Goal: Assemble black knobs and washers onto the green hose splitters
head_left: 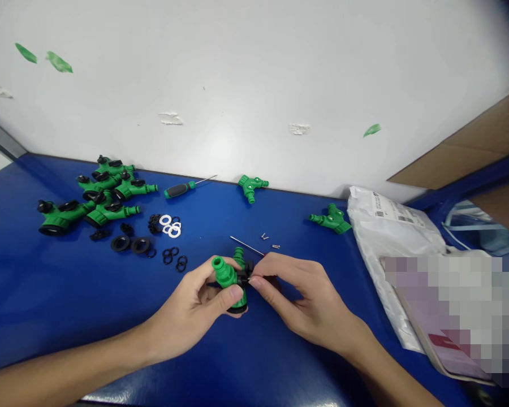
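My left hand (195, 302) is wrapped round a green two-way hose splitter (226, 272), thumb across its body. The splitter is tilted, one spout towards me, with a black ring at its base and a black valve handle (242, 277) on its side. At that handle, my right hand (305, 294) pinches a tiny metal piece that looks like a screw, mostly hidden by the fingertips. A thin screwdriver shaft (246, 246) sticks out behind the right hand. Its handle is hidden, and I cannot tell whether it is held or lies on the table. Loose screws (275, 246) lie beyond.
Several splitters with black handles (106, 183) are grouped at left, near a green-black screwdriver (180, 189). White washers (175, 229), black O-rings (181, 263) and black collars (121, 243) lie before them. Handleless splitters (253, 186) sit farther back. A plastic bag (385, 226) and a phone (432, 333) are at right.
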A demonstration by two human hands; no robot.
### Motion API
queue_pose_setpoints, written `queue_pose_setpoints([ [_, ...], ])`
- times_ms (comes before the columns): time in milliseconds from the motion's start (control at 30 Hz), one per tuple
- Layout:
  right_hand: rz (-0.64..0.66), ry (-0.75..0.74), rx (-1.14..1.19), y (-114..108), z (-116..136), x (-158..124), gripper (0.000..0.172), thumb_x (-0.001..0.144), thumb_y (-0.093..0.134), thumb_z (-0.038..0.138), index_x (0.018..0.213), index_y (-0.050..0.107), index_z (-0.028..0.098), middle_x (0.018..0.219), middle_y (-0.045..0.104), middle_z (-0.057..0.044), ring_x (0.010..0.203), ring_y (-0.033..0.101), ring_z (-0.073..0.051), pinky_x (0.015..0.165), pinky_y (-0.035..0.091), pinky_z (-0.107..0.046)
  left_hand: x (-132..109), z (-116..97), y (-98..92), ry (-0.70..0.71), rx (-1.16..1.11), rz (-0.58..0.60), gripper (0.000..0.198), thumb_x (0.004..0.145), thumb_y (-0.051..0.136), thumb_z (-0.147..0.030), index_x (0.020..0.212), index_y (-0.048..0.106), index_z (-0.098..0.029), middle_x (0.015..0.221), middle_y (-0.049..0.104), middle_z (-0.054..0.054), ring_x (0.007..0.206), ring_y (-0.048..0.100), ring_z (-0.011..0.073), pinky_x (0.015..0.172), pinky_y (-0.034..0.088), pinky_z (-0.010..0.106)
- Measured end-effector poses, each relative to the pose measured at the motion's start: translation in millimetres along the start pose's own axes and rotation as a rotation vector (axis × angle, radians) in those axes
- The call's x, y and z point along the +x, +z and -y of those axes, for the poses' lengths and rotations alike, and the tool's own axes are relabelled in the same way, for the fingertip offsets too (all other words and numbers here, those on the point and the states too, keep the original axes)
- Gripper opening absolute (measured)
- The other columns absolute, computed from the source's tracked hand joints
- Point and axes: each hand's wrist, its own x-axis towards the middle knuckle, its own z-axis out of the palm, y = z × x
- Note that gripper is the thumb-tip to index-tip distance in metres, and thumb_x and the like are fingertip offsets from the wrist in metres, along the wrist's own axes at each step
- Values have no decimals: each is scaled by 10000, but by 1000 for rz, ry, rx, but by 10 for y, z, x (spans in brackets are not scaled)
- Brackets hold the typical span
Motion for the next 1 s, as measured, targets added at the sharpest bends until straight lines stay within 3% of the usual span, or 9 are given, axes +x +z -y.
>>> queue_pose_setpoints([
  [133,-6,-40,37,4,-4,0,100,936,561,106,930,645,161,789,657,-38,685,587,-129,643,491,-251,-11,8,-14,39,39,-24,237,921,638,-349,1129,636,-237,1259,485,42,837,655,126,799,633,346],
  [233,-13,-62,62,2,-9,-2,127,936,561,87,953,659,167,815,679,-43,715,610,-134,662,509,-255,-9,-2,-16,75,73,-30,214,910,650,-323,1107,653,-240,1385,370,50,787,641,101,761,647,346],
  [733,19,-86,10,27,15,-5,183,962,554,153,807,651,161,685,652,-30,601,546,-121,579,449,-240,-45,-8,-30,158,197,-55,173,872,688,-241,1043,660,-242,1237,382,24,708,611,65,653,648,264],
  [1000,4,-101,44,47,21,-5,178,953,568,143,799,656,155,681,659,-33,605,540,-120,571,448,-237,-66,16,-49,136,203,-34,251,859,698,-265,1104,651,-282,1269,360,30,633,590,40,462,615,197],
])
